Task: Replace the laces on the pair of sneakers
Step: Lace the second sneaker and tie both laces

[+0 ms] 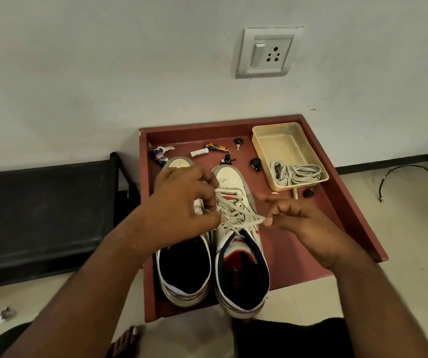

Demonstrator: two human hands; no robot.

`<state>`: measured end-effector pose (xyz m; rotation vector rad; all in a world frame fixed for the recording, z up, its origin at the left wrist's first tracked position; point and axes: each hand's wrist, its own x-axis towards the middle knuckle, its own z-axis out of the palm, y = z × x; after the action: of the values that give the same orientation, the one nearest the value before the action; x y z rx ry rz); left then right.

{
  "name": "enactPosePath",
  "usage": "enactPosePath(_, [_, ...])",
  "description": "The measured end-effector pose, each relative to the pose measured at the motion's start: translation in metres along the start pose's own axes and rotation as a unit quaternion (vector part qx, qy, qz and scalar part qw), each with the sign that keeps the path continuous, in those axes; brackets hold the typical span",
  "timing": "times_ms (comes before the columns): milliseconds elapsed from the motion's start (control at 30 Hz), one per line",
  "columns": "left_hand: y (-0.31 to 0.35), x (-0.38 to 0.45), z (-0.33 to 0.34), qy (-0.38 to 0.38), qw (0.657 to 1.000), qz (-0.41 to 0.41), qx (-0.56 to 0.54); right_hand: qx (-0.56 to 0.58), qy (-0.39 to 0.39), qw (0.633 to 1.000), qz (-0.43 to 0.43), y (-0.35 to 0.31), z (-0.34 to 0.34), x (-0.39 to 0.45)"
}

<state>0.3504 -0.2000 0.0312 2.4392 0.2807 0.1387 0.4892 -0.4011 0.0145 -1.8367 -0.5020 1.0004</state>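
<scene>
Two white high-top sneakers (pixel 236 228) stand side by side in a red-brown tray (pixel 336 202), toes toward twelve o'clock, heels over its near edge. The right hand (pixel 303 226) pinches a white lace (pixel 249 224) end — the left hand (pixel 181 202), fingers curled, pinches lacing on the right-side shoe. A plastic tub (pixel 262 140) at two o'clock holds one coiled lace bundle (pixel 295 174).

The white leather sneakers (pixel 236 228) carry red accents, navy collars and white laces (pixel 233 213). They sit in a reddish-brown wooden tray (pixel 336 197), near a translucent cream plastic box (pixel 285 146) of off-white coiled laces (pixel 295 174).
</scene>
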Motion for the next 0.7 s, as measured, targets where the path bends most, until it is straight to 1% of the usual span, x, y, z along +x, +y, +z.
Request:
enactPosePath(67, [0.013,-0.001,0.005,0.024,0.987,-0.034,-0.153,0.118,-0.001,0.993,-0.014,-0.002,0.008,0.002])
enactPosePath(133, [0.029,0.000,0.013,0.057,0.950,-0.099,-0.291,0.246,0.003,0.969,-0.020,-0.004,0.012,0.005])
enactPosePath(167, [0.036,0.002,0.016,0.074,0.916,-0.140,-0.367,0.301,0.010,0.953,-0.020,-0.004,0.012,0.005])
enactPosePath(200, [0.040,0.002,0.020,0.081,0.870,-0.183,-0.451,0.346,0.018,0.938,-0.022,-0.005,0.013,0.005])
enactPosePath(233, [0.042,0.004,0.023,0.076,0.816,-0.214,-0.532,0.381,0.026,0.924,-0.027,-0.006,0.014,0.005])
enactPosePath(267, [0.043,0.005,0.025,0.068,0.772,-0.234,-0.587,0.400,0.033,0.915,-0.029,-0.007,0.015,0.005])
enactPosePath(300, [0.041,0.005,0.027,0.063,0.749,-0.243,-0.613,0.402,0.036,0.915,-0.030,-0.009,0.016,0.004])
enactPosePath(333, [0.040,0.005,0.029,0.064,0.741,-0.244,-0.622,0.394,0.034,0.918,-0.031,-0.011,0.017,0.004])
enactPosePath(400, [0.037,0.005,0.033,0.077,0.741,-0.238,-0.624,0.377,0.018,0.926,-0.033,-0.012,0.020,0.005])
enactPosePath(433, [0.036,0.005,0.035,0.087,0.751,-0.234,-0.612,0.372,0.011,0.928,-0.035,-0.012,0.021,0.006])
enactPosePath(567, [0.034,0.004,0.041,0.126,0.828,-0.212,-0.503,0.331,0.003,0.941,-0.069,-0.011,0.027,0.008])
enactPosePath(633, [0.034,0.004,0.043,0.128,0.863,-0.201,-0.445,0.296,-0.009,0.951,-0.084,-0.012,0.028,0.007])
enactPosePath(700, [0.034,0.004,0.043,0.107,0.881,-0.197,-0.416,0.238,0.001,0.966,-0.104,-0.013,0.027,0.008])
